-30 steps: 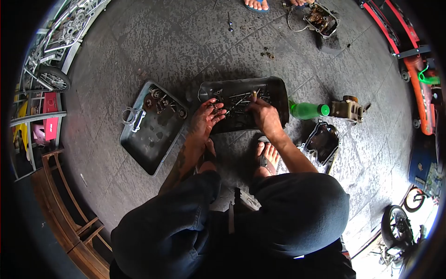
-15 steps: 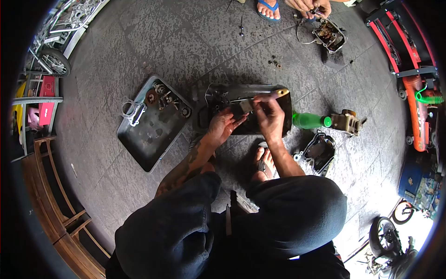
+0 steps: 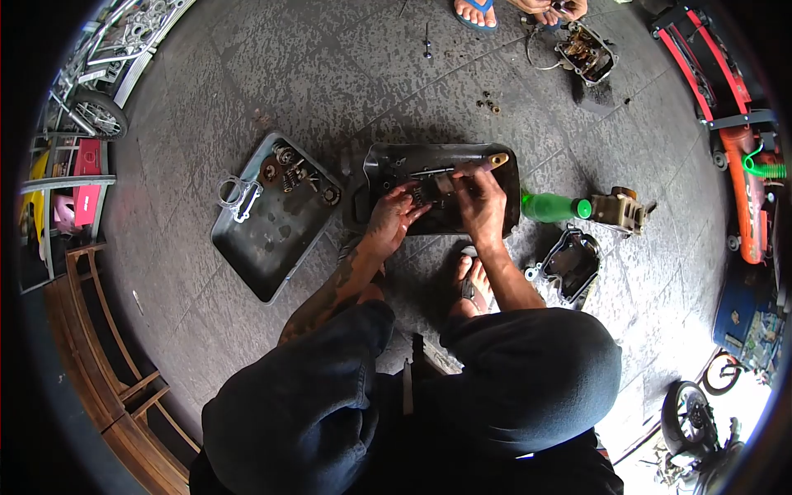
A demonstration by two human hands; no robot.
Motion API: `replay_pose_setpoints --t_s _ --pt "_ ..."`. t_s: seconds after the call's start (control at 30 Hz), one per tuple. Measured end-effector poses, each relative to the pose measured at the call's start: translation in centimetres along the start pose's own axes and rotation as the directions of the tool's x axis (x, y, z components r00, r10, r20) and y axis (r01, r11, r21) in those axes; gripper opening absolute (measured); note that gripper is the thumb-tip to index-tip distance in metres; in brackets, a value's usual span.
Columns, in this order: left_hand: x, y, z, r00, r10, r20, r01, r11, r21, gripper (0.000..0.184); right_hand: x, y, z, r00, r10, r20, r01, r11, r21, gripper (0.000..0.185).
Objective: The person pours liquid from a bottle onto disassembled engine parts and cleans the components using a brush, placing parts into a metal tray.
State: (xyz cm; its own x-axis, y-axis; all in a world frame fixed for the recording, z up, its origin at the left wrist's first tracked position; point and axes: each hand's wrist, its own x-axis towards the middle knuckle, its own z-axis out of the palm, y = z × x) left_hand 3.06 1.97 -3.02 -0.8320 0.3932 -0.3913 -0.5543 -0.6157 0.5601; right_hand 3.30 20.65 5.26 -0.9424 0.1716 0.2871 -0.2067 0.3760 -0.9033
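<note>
Over the right-hand dark tray [image 3: 516, 198], my right hand [image 3: 483, 206] grips a brush [image 3: 497, 160]; its yellowish handle end sticks out past the fingers and its flat head points left. My left hand [image 3: 394, 221] is curled palm up, with its fingers round a small dark metal part [image 3: 420, 195] beside the brush head. Whether the bristles touch the part cannot be made out. Long metal rods or bolts [image 3: 431, 172] and other dark parts lie in the tray behind my hands.
Left is another tray [image 3: 272, 247] with gears, a spring and a silver bracket [image 3: 240, 198]. A green bottle [image 3: 554, 207], engine block [image 3: 620, 211] and open cover [image 3: 573, 264] stand right. A co-worker's hands [image 3: 569, 8] are near an oily casing [image 3: 587, 54].
My left hand has turned and moved right, towards the brush. The brush has tipped from upright to lying across, its head leftward. The co-worker's hands have come into view.
</note>
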Motion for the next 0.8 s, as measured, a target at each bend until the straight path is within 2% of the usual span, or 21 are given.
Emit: replay_pose_setpoints --t_s 0.07,0.13,0.2,0.27,0.33,0.37,0.47,0.6,0.67,0.73,0.77,0.8 --pt "0.3 -0.1 -0.6 1.000 -0.020 -0.017 0.020 1.000 0.007 0.036 0.2 -0.4 -0.2 0.997 0.050 -0.066 -0.052 0.998 -0.030 0.012" --pt "0.1 0.0 -0.5 1.000 0.010 0.024 -0.010 1.000 -0.013 0.036 0.0 -0.7 -0.2 0.997 0.059 -0.050 -0.058 0.998 0.012 0.011" --pt "0.1 0.0 0.0 1.000 0.009 0.001 -0.009 1.000 -0.018 0.035 0.2 -1.2 0.1 0.999 -0.045 -0.004 0.045 0.998 0.034 0.010" --pt "0.0 0.0 0.1 1.000 0.011 -0.027 -0.012 1.000 -0.021 0.034 0.1 0.2 0.2 0.999 -0.046 0.000 0.046 0.999 0.009 0.010" --pt "-0.2 0.2 0.0 0.999 -0.028 -0.031 0.028 1.000 -0.001 0.034 0.5 0.1 0.0 0.997 0.057 -0.043 -0.058 0.998 -0.028 0.011" --pt "-0.2 0.3 0.0 0.999 -0.027 -0.036 0.027 1.000 -0.001 0.034 0.4 0.0 -0.1 0.993 0.112 -0.043 -0.111 0.994 0.022 0.011" --pt "-0.1 0.4 0.7 0.998 -0.031 -0.063 0.034 0.998 0.050 0.033 0.1 -0.3 0.2 0.995 0.097 -0.013 -0.095 0.990 0.104 0.010" --pt "-0.1 0.2 0.0 0.999 -0.008 -0.047 0.010 0.999 0.033 0.030 0.0 0.9 0.0 0.990 0.134 -0.052 -0.132 0.990 0.038 0.011" --pt "-0.2 0.2 -0.4 0.999 -0.020 -0.041 0.022 0.999 0.045 0.029 -0.1 0.4 -0.1 0.986 0.156 -0.054 -0.150 0.984 0.097 0.011" --pt "0.0 0.6 0.2 0.999 -0.024 -0.046 0.027 0.998 0.065 0.028 0.0 -0.2 0.1 0.994 0.105 -0.023 -0.098 0.974 0.205 0.011" --pt "0.0 0.8 0.6 0.999 -0.021 -0.040 0.024 0.998 0.066 0.028 0.0 -0.3 0.2 0.998 0.057 -0.015 -0.056 0.993 0.102 0.011" --pt "-0.2 0.8 0.8 0.997 -0.029 -0.065 0.033 0.998 0.057 0.026 0.0 -0.1 0.0 0.998 0.055 -0.018 -0.053 0.993 0.101 0.011"
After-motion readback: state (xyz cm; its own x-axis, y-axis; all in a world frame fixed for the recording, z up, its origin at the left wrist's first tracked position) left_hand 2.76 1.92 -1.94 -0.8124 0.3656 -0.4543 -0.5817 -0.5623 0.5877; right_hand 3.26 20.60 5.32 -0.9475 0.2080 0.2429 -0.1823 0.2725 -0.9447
